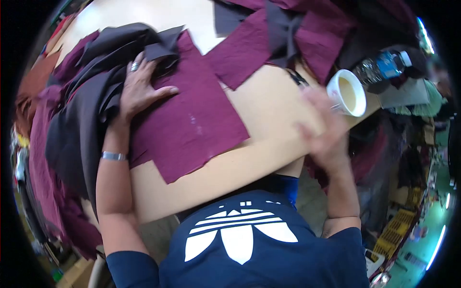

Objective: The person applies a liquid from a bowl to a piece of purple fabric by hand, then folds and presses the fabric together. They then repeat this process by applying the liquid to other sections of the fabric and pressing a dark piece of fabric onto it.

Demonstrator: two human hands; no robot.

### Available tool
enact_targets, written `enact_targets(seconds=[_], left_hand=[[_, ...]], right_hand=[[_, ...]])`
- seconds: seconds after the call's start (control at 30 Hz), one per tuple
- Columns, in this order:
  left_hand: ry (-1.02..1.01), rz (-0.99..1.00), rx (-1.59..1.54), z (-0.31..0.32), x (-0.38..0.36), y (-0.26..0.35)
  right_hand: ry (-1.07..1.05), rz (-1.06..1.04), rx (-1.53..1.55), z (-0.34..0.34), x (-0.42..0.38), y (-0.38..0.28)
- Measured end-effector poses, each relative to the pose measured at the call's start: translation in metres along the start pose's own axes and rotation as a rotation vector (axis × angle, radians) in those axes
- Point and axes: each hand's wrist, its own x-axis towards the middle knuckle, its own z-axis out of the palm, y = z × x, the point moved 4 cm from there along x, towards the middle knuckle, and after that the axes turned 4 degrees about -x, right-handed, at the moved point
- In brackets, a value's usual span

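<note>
My left hand (140, 91) lies flat with its thumb spread, at the border between a maroon cloth piece (201, 115) and a bunched dark grey cloth (91, 110). That maroon piece is spread on the tabletop (269, 105) and has pale marks near its middle. Over the table's right part, my right hand (324, 129) is smeared by motion, so its grip cannot be made out. Close beside it stands a white cup (342, 93) with a light brown drink. A small dark object (296, 78), too blurred to name, shows just beyond my right fingers.
More maroon pieces (245, 50) and dark cloth (283, 33) lie across the table's far side. A clear plastic bottle (384, 69) lies or leans behind the cup. Maroon cloth (48, 177) hangs at the left. Yellow crates (396, 230) stand on the floor at right.
</note>
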Motion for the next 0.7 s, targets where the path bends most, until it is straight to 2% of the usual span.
enact_targets(seconds=[0.03, 0.07, 0.13, 0.23, 0.33, 0.43, 0.53, 0.63, 0.7], left_hand=[[0.006, -0.009, -0.026, -0.002, -0.001, 0.001], [-0.004, -0.016, -0.026, -0.004, -0.001, 0.003], [0.018, -0.008, -0.05, -0.003, -0.002, 0.002], [-0.006, -0.037, 0.0, -0.003, -0.003, 0.002], [0.012, -0.03, 0.015, -0.003, -0.003, 0.001], [-0.003, -0.018, 0.03, -0.004, -0.002, 0.001], [0.017, -0.022, 0.0, -0.007, -0.004, 0.006], [0.014, -0.02, 0.017, -0.006, -0.004, 0.003], [0.063, 0.078, -0.08, -0.008, -0.001, 0.004]], right_hand=[[0.016, 0.126, -0.066, -0.022, 0.0, 0.025], [0.02, 0.159, -0.286, -0.041, -0.003, 0.044], [-0.092, 0.247, -0.551, -0.062, -0.015, 0.083], [-0.277, 0.358, -0.6, -0.066, -0.027, 0.112], [-0.329, 0.374, -0.601, -0.062, -0.027, 0.115], [-0.365, 0.346, -0.636, -0.056, -0.027, 0.118], [-0.22, 0.349, -0.525, -0.069, -0.024, 0.111], [-0.223, 0.322, -0.577, -0.075, -0.023, 0.09], [-0.306, 0.29, -0.643, -0.069, -0.025, 0.083]])
